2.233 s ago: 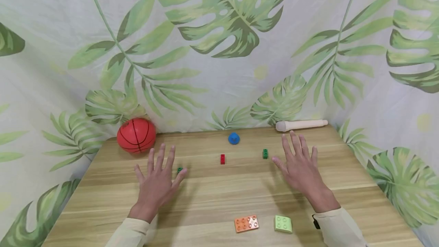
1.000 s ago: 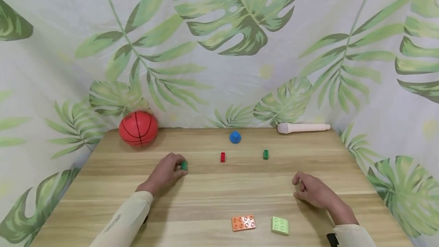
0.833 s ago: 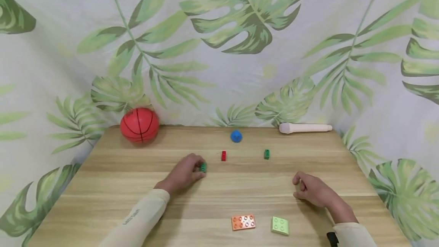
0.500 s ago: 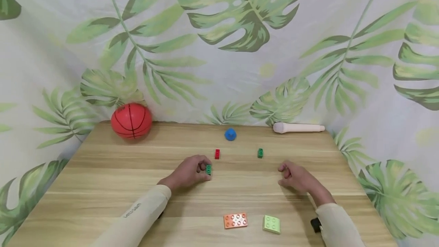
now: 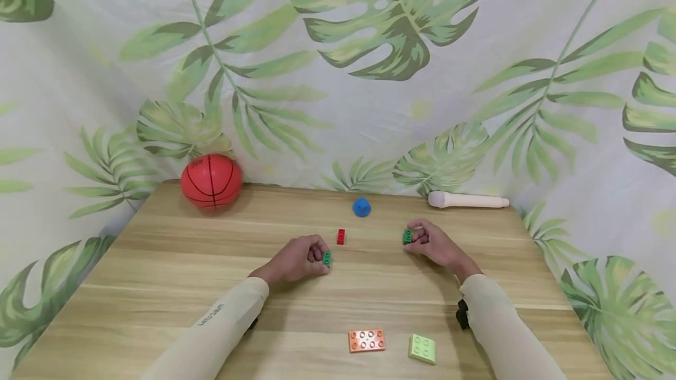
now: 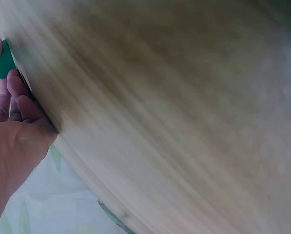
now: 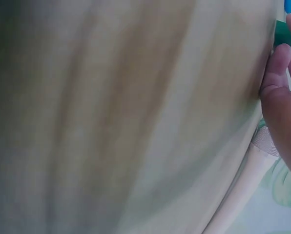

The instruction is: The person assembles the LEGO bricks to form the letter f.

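Observation:
Just left of the table's middle, my left hand [image 5: 300,258] pinches a small green toy brick [image 5: 327,259] between thumb and fingers, low at the tabletop. The left wrist view shows that green brick [image 6: 5,59] at its far left edge, partly cut off. Farther right, my right hand [image 5: 434,245] has its thumb and forefinger around a second green toy brick [image 5: 407,237]. In the right wrist view this brick [image 7: 283,35] sits partly behind the fingers. A small red toy brick [image 5: 341,236] stands between the hands, a little beyond the left one.
Nearer on the wooden table [image 5: 158,286] lie an orange brick [image 5: 367,341] and a light green brick [image 5: 422,349]. Along the back are a red ball [image 5: 211,182], a blue rounded piece [image 5: 361,207] and a toy microphone [image 5: 469,200], before a leaf-patterned cloth [image 5: 369,122].
From lying spread, my left hand has taken the left green brick and carried it right, near the red one. My right hand drew back, then reached forward and left to the other green brick.

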A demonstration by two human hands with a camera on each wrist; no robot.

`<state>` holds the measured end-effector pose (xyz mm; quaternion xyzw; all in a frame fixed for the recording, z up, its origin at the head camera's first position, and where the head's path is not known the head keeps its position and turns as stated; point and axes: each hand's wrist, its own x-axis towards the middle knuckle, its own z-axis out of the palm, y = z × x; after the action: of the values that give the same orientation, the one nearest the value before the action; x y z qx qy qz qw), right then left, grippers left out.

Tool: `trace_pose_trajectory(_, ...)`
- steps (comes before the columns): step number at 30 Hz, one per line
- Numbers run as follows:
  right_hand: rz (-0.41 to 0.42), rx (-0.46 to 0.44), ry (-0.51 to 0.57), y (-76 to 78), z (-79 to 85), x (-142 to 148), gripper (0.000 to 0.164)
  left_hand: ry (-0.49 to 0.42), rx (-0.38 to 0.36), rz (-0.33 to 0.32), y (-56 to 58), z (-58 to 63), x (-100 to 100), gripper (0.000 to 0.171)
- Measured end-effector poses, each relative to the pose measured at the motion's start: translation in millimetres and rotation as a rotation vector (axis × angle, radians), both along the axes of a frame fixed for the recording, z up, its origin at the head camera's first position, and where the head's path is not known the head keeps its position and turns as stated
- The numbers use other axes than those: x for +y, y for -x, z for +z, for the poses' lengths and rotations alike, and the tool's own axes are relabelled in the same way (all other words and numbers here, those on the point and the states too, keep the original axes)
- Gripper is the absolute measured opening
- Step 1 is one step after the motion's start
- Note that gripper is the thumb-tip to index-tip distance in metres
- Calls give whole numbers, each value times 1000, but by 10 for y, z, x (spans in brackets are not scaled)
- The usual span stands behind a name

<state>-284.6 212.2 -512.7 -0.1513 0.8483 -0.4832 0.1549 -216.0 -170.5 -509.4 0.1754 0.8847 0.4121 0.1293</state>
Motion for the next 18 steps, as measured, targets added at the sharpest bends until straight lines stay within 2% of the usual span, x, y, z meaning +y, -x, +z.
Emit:
trace_pose_trajectory(8, -12, 82, -38, -23, -23, -47, 32, 6, -6, 19, 8, 36, 0, 30)
trace_pose_trajectory(18, -20, 93, -44, -64, -18, -72, 31, -5, -7, 42, -13, 1, 34, 31)
